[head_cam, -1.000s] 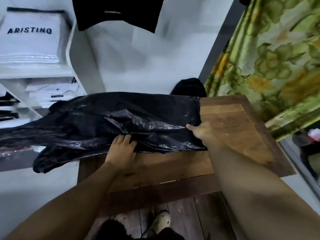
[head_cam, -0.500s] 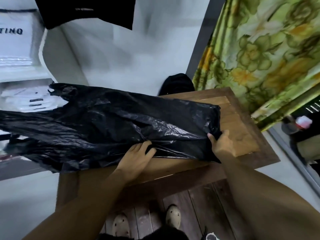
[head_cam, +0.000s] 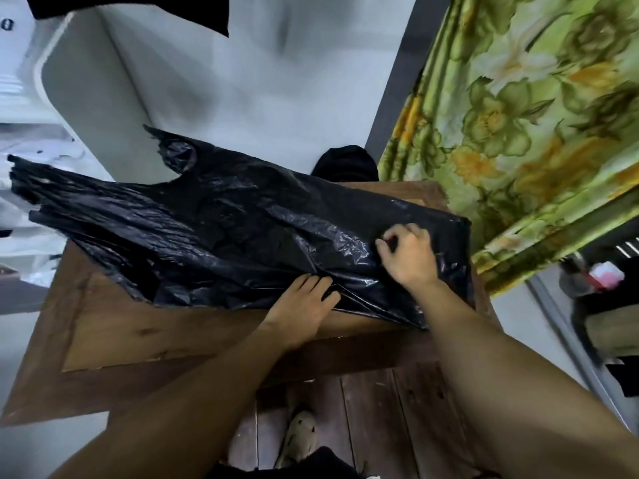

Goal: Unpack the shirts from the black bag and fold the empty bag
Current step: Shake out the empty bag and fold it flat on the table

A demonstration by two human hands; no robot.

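Note:
The black plastic bag [head_cam: 221, 229] lies flattened and crumpled across the wooden table [head_cam: 114, 333], its handle end hanging past the table's left side. My left hand [head_cam: 304, 302] presses flat on the bag's near edge, fingers straight. My right hand [head_cam: 408, 254] rests on top of the bag near its right end, fingers curled and pinching the plastic. No shirts show on the table.
White shelves [head_cam: 31, 98] with folded white packages stand at the left. A green flowered curtain [head_cam: 539, 126] hangs at the right. A dark bundle [head_cam: 345, 164] sits behind the table. My foot [head_cam: 297, 440] is on the plank floor below.
My right hand has left the bag's right corner and moved onto its top surface. The bag has shifted right across the table. My left hand stays on the near edge.

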